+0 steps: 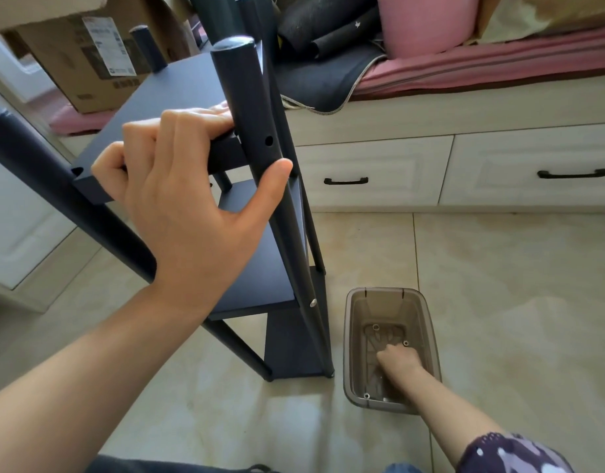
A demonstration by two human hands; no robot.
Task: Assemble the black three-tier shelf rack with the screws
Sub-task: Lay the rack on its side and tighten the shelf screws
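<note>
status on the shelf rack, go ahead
Left hand grips top board of black three-tier shelf rack. Right hand down in translucent brown plastic bin, grasp unclear. Nothing in the way.

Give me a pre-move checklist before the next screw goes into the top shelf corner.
1. Rack steadied: ok, left hand grips the top shelf edge, thumb against the post.
2. Post hole free: ok, the hole shows empty.
3. Hole lined up with the shelf: cannot tell.
4. Screw picked up: cannot tell, right hand is curled inside the plastic bin.
5. Middle shelf fastened: ok, a screw head sits there.
</note>
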